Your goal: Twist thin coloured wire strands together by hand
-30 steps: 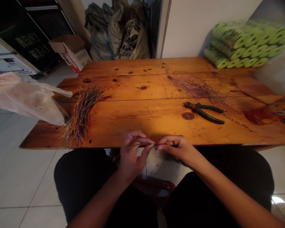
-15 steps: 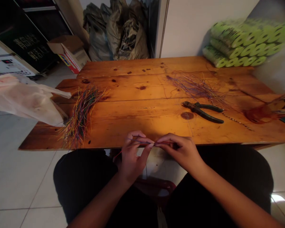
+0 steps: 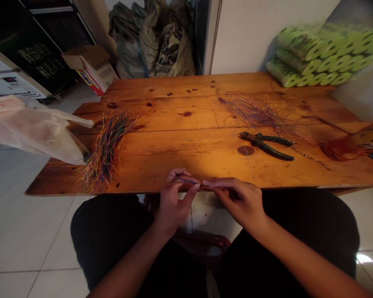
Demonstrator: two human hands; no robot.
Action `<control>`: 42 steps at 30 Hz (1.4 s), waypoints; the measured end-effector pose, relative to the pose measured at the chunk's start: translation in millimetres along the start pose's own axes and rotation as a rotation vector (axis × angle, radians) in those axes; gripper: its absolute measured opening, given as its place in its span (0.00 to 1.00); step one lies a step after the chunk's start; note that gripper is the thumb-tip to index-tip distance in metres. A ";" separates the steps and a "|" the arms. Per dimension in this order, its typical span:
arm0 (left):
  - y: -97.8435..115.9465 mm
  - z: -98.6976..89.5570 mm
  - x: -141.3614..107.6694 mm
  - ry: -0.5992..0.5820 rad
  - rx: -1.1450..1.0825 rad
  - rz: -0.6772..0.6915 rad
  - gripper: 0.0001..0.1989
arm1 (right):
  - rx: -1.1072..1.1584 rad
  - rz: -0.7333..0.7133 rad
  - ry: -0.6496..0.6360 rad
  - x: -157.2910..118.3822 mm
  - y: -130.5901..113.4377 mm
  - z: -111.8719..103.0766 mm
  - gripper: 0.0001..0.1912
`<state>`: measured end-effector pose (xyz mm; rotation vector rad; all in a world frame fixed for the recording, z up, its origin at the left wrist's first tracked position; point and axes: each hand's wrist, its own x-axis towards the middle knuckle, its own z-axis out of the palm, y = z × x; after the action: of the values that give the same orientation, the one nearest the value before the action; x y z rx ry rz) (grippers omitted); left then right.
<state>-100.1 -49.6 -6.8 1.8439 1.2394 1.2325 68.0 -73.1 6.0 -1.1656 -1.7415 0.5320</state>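
Observation:
At the near edge of the wooden table (image 3: 161, 153), my left hand (image 3: 176, 200) pinches thin dark wires (image 3: 188, 180) between thumb and fingers. Fingertips of my right hand (image 3: 244, 198) meet the left ones and are pinched together too; whatever lies between them is too small to make out. Pliers (image 3: 265, 145) with dark handles lie spread beyond my right hand. A thick bundle of colourful wires (image 3: 107, 149) rests on the table's left part. Looser thin wires (image 3: 255, 111) are spread at the back right, beside a twisted black-and-white strand (image 3: 312, 158).
A whitish plastic bag (image 3: 34, 128) hangs over the left table edge. Green rolls (image 3: 323, 58) are stacked at the back right. An orange-red object (image 3: 342, 147) stands at the right. Behind the table are sacks (image 3: 155, 45) and a cardboard box (image 3: 91, 68).
My right hand has shifted slightly right, and its fingers lie flatter. The left fingers have moved a little, and the red wire end beside that hand no longer shows.

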 end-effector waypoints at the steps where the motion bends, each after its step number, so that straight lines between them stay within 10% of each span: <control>1: -0.3 -0.6 0.6 -0.013 -0.026 -0.007 0.04 | -0.004 -0.064 -0.023 0.2 1.7 -1.4 0.12; 10: -10.7 -2.4 2.1 -0.117 -0.305 -0.189 0.06 | 0.080 -0.354 -0.259 3.0 10.4 -10.8 0.18; 15: -13.1 -6.2 4.7 -0.040 -0.366 -0.233 0.05 | 0.074 -0.088 -0.154 4.7 7.5 -4.8 0.14; 42: -22.4 -14.5 17.1 0.339 -0.695 -0.524 0.07 | 0.830 0.685 -0.709 -21.0 21.2 39.4 0.20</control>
<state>-119.4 -25.4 -13.7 0.7772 1.1525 1.4476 45.6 -76.5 -38.0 -0.9596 -1.3242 2.0520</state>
